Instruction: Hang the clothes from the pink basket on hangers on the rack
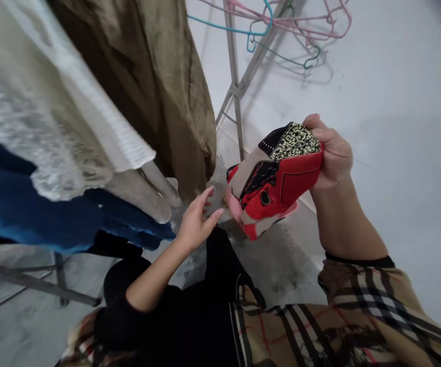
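My right hand grips a red, black and grey stitched patchwork item by its upper right end. One panel has a black and pale yellow speckle, and a small dark oval sits on the red part. Its shape resembles a shoe, but I cannot tell its exact kind. To the left of it, my left hand is open, fingers apart and pointing toward the item without touching it. The fingertips of my right hand are partly hidden behind the item.
Hanging clothes fill the left side: a white lace garment, a blue garment and a brown garment. Pink, blue and green hangers hang by a metal stand against the white wall. Something pink shows behind the item.
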{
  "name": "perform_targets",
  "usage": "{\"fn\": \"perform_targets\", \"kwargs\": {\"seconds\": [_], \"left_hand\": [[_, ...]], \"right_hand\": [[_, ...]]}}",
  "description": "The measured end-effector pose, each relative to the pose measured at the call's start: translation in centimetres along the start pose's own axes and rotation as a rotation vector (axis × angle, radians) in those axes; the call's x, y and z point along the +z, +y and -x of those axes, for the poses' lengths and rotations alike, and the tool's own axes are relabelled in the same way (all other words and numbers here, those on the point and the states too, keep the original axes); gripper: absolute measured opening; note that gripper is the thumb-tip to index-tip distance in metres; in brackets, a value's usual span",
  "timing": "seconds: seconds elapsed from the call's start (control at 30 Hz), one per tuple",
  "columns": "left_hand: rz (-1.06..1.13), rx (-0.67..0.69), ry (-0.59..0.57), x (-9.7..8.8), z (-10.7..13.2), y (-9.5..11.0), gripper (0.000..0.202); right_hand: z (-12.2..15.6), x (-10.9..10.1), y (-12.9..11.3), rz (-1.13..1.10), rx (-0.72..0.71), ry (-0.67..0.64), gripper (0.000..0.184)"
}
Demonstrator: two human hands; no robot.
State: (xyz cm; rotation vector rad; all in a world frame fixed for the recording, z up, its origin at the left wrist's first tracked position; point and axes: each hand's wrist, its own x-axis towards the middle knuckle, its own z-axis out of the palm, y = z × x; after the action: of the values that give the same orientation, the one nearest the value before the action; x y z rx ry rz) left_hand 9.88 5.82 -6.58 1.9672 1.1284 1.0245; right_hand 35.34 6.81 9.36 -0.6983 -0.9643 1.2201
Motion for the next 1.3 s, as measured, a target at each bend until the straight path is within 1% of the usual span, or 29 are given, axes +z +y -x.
{"fn": "perform_targets", "kwargs": {"seconds": [0.07,0.1,0.13,0.23,0.27,0.33,0.4,0.43,0.53,0.6,0.7,0.77,0.83,0.87,0.93,1.0,1.07,1.17,1.2,1.23,1.3], "left_hand": [[-0.033,0.066,0.024,0.1,0.0,0.9,0.074],[-0.041,0.091,0.024,0.1,0.1,1.2,0.074],[-0.037,0.105,0.017,0.1,0.2,1.2,0.068],[0.044,0.087,-0.045,-0.6,0.7,1.1,0.036],[0.095,0.068,-0.072,-0.9,0.9,1.0,0.03],[0.216,0.021,-0.106,-1.5,1.2,1.2,0.03],[0.359,-0.031,-0.075,-2.2,1.5,1.7,0.032],[0.433,-0.055,-0.03,-2.7,1.6,2.0,0.032],[0.581,-0.089,0.169,-4.9,1.4,2.7,0.032],[0.589,-0.049,0.324,-7.1,1.1,2.9,0.032],[0.53,0.065,0.56,-11.1,0.4,2.8,0.033],[0.443,0.115,0.657,-13.5,0.2,2.8,0.031],[0.302,0.124,0.695,-15.3,0.3,3.0,0.026],[0.217,0.107,0.699,-16.0,0.4,3.1,0.025],[0.049,0.043,0.698,-16.9,0.7,3.3,0.028],[-0.063,0.001,0.703,-17.4,0.9,3.3,0.032],[-0.086,0.032,0.703,-17.8,0.9,3.0,0.033],[-0.007,0.161,0.753,-18.1,0.8,2.2,0.036],[0.002,0.176,0.761,-18.1,0.7,2.1,0.036],[-0.009,0.166,0.759,-18.1,0.7,2.0,0.036],[-0.074,0.081,0.728,-18.1,0.9,2.3,0.033]], "right_hand": [[1.4,2.5,-1.2,0.027,0.012,-0.056,0.016],[2.1,3.5,-1.8,0.043,0.013,-0.075,0.016],[2.8,4.4,-2.3,0.062,0.009,-0.087,0.016],[4.2,6.1,-3.6,0.117,-0.011,-0.104,0.018],[4.5,6.5,-3.9,0.127,-0.016,-0.119,0.019],[5.0,6.7,-4.4,0.138,-0.01,-0.183,0.018],[5.1,6.7,-4.7,0.148,-0.012,-0.266,0.017],[5.1,6.5,-4.9,0.16,-0.018,-0.303,0.017],[4.9,6.0,-5.4,0.253,-0.056,-0.356,0.02],[4.6,5.4,-5.8,0.417,-0.079,-0.343,0.023],[3.7,4.5,-6.0,0.775,-0.094,-0.306,0.022],[3.0,3.8,-5.8,0.951,-0.106,-0.263,0.02],[2.3,3.2,-5.3,1.076,-0.119,-0.181,0.019],[1.9,2.8,-5.1,1.138,-0.127,-0.134,0.018],[1.1,2.2,-4.7,1.257,-0.154,-0.054,0.018],[0.3,1.5,-4.3,1.317,-0.195,-0.01,0.02],[-0.5,0.9,-4.1,1.307,-0.244,0.016,0.022],[-1.3,0.3,-4.0,1.248,-0.302,0.033,0.024],[-1.5,0.3,-4.1,1.237,-0.315,0.037,0.025],[-1.7,0.3,-4.1,1.233,-0.318,0.044,0.026],[-2.0,0.4,-4.3,1.238,-0.299,0.052,0.03]]}}
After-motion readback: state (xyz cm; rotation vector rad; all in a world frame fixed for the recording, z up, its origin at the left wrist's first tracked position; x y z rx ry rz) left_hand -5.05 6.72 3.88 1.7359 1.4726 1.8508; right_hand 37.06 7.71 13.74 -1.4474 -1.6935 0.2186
